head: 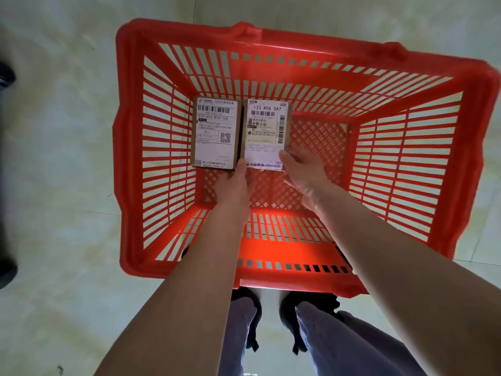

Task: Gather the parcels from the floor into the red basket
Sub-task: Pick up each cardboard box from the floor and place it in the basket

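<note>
The left hand [238, 181] and right hand [301, 169] pinch the parcel [264, 131] by its near edge; lay it flat (beside the other box [214, 131]).

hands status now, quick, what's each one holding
Left hand: grips the right parcel at its near left corner.
Right hand: pinches its near right corner.

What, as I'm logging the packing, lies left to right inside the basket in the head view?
Left wall → parcel marked 070 → parcel marked 133 → bare mesh floor → right wall.
</note>
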